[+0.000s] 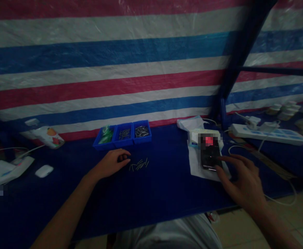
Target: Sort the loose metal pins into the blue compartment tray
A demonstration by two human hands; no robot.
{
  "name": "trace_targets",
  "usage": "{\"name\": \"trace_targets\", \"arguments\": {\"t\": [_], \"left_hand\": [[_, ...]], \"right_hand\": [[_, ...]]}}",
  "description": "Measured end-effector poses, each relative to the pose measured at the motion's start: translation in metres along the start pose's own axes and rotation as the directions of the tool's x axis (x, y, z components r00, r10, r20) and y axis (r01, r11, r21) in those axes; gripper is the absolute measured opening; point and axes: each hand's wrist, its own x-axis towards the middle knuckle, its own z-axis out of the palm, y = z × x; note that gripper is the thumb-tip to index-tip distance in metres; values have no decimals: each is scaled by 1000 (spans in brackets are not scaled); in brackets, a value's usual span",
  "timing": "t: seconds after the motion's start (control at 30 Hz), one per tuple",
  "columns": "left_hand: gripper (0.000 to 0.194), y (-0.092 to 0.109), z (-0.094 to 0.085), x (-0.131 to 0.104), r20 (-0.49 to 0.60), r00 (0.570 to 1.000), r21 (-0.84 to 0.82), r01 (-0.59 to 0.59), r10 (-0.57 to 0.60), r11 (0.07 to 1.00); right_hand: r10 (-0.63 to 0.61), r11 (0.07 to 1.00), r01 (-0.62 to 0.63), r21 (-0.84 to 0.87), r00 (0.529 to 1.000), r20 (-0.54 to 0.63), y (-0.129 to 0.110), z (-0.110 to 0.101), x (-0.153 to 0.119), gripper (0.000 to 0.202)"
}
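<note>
A dark phone (210,155) lies on white paper (194,160) at the right of the blue table. My right hand (242,178) is at its lower right edge, thumb and index finger apart, holding nothing. Left of centre, my left hand (113,162) rests on the table with curled fingers, its thumb and index tips apart, and nothing shows between them. Several thin metal pins (139,164) lie loose just right of its fingertips. Behind them stand joined blue trays (124,141); two compartments hold small metal pieces (141,131), and the left one holds a green bag (106,135).
A bottle (48,136) leans at the back left, near a white case (44,171) and a power strip (16,171) with cables. Another power strip (268,134) and several jars (288,110) are at the right. A blue frame post (222,86) rises behind.
</note>
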Motion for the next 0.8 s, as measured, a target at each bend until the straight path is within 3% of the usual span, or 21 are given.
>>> {"name": "trace_targets", "arguments": {"t": [0.07,0.13,0.17,0.27,0.33,0.43,0.5,0.6,0.7,0.8], "left_hand": [[26,1,1,0,3,1000,-5,-10,10,1000],[25,2,3,0,7,1000,-9,-27,27,1000],[24,2,5,0,11,999,-10,-33,33,999],[23,3,7,1,22,999,-1,-46,46,999],[22,5,8,1,25,998,10,-60,60,998],[16,8,8,0,40,997,14,-73,73,997],[13,9,8,0,58,995,5,-79,78,997],[10,10,8,0,70,993,-2,-99,99,995],[9,10,9,1,68,992,10,-106,105,994],[11,10,10,2,62,994,18,-95,93,995]], "right_hand": [[-62,994,59,93,998,28,-22,1,7,18],[-166,963,126,240,974,154,-52,5,19,14],[-249,932,161,324,935,252,-68,8,27,15],[-497,838,272,473,738,456,-116,27,55,21],[-595,787,337,517,639,488,-139,46,72,24],[-675,728,402,555,564,476,-160,79,89,29],[-702,702,420,575,544,459,-167,98,91,37],[-720,675,423,604,557,414,-169,114,86,38],[-720,663,421,619,584,375,-166,118,79,38],[-725,658,418,626,576,377,-162,119,76,37]]}}
